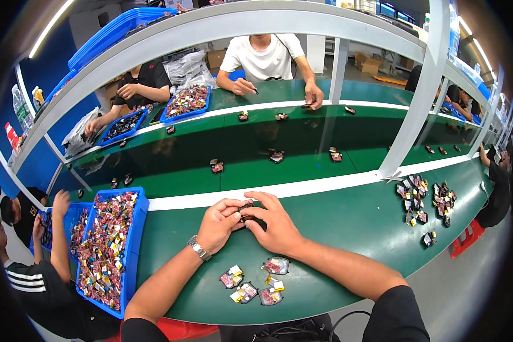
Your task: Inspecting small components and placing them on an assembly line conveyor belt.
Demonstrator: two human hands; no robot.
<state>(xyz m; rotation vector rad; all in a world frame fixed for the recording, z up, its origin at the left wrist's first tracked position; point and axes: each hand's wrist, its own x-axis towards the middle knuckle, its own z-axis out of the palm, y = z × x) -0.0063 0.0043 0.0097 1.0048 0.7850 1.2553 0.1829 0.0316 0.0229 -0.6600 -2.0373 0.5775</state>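
Head view, left hand (218, 226) and right hand (276, 228) curled together, fingers closed on a dark part (246, 210) over the green worktop (336, 233), loose pieces (247, 292) between the forearms, heaped blue tray (132, 262) at left.

Open tabletop (336, 228) beside right grip (275, 227), component clusters (417, 189) farther right, blue bin (135, 242) blocking left

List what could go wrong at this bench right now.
The small dark part, held between left grip and right grip, might slip. The right forearm might brush the loose modules lying near it. Heaped pieces might spill from the blue tray if it is bumped.
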